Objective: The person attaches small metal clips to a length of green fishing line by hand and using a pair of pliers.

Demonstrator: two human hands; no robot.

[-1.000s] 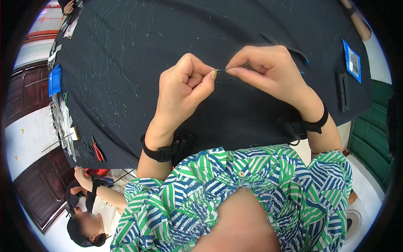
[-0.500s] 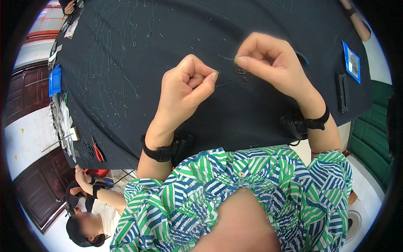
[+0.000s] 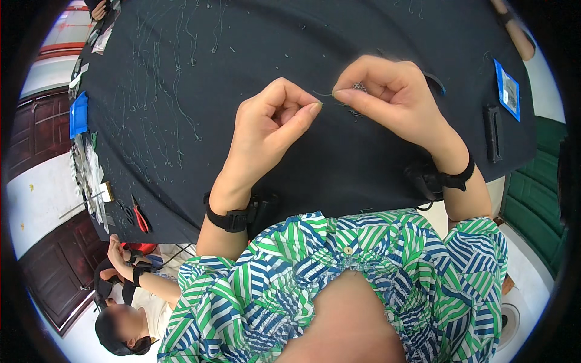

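Observation:
Over the black-clothed table, my left hand [image 3: 266,124] is closed in a pinch, thumb against forefinger. What sits between its fingertips is too small to make out. My right hand [image 3: 393,97] pinches a short thin dark line [image 3: 322,94], whose free part points toward the left fingertips. The two pinches are close but apart. Beneath and behind my right fingers lies a little heap of small dark metal pieces [image 3: 356,113], partly covered by that hand. Many fine greenish lines [image 3: 179,91], some with small hook-like ends, lie spread on the cloth to the left.
Red-handled pliers [image 3: 140,218] lie near the left edge beside clear plastic bags [image 3: 91,175] and a blue packet [image 3: 78,115]. A blue-edged packet [image 3: 507,89] and a long black case [image 3: 494,133] are at right. Another person [image 3: 142,308] sits lower left; others' arms show at both far corners.
My right hand has come slightly down and left, nearer the left one, uncovering more of the metal heap. The left hand has shifted slightly right, and its small loop no longer shows.

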